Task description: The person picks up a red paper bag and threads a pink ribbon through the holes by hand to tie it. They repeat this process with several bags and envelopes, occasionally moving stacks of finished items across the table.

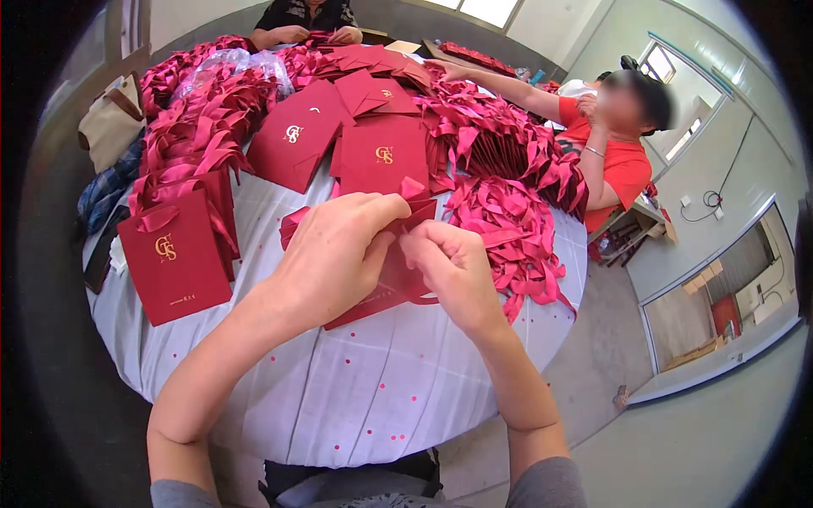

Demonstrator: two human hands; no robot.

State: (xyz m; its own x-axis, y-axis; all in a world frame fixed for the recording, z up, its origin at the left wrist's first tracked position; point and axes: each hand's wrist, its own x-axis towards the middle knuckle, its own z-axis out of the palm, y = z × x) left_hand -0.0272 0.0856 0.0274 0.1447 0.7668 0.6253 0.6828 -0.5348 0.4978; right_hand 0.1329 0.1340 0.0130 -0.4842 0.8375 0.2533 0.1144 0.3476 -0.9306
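Observation:
Close in front of me, a dark red paper gift bag (377,306) lies tilted over the white cloth, partly hidden by my hands. My left hand (343,241) is closed at the bag's top edge, thumb and fingers pinched together. Opposite it, my right hand (453,267) also pinches at the top edge, fingertips nearly meeting the left ones. A bit of pink ribbon shows by the fingers, but exactly how it runs is hidden. Just beyond lie flat red bags (384,161) with gold lettering. To the right is a heap of loose pink ribbons (508,241).
A finished-looking bag with ribbon (174,267) lies at the left, before rows of ribboned bags (199,127). Small red dots are scattered on the white tablecloth (296,406). A person in a red shirt (622,173) reaches in from the right; another person (305,21) works across the table.

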